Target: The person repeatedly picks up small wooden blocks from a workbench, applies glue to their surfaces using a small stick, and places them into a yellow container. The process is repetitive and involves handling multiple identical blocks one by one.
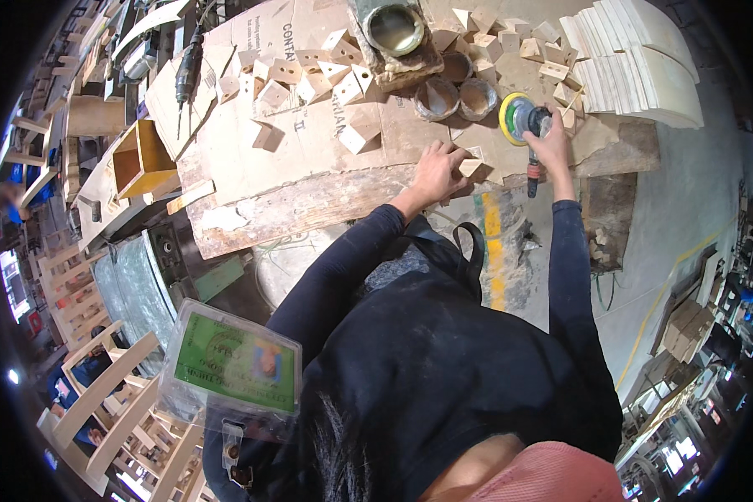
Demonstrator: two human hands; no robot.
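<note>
My left hand (437, 170) presses down on a small wooden block (473, 161) lying on the cardboard-covered workbench (309, 159). My right hand (550, 142) grips a handheld orbital sander (520, 117) with a yellow disc, held just right of and above the block. Several more small wooden wedge blocks (309, 75) lie scattered over the cardboard further away from me.
A stack of pale curved wooden boards (636, 58) lies at the far right. Round tins (456, 96) and a larger can (393, 29) stand behind the sander. An open wooden box (142, 159) sits at the left. A power tool (188, 67) rests at the far left. Wooden frames (100, 376) stand lower left.
</note>
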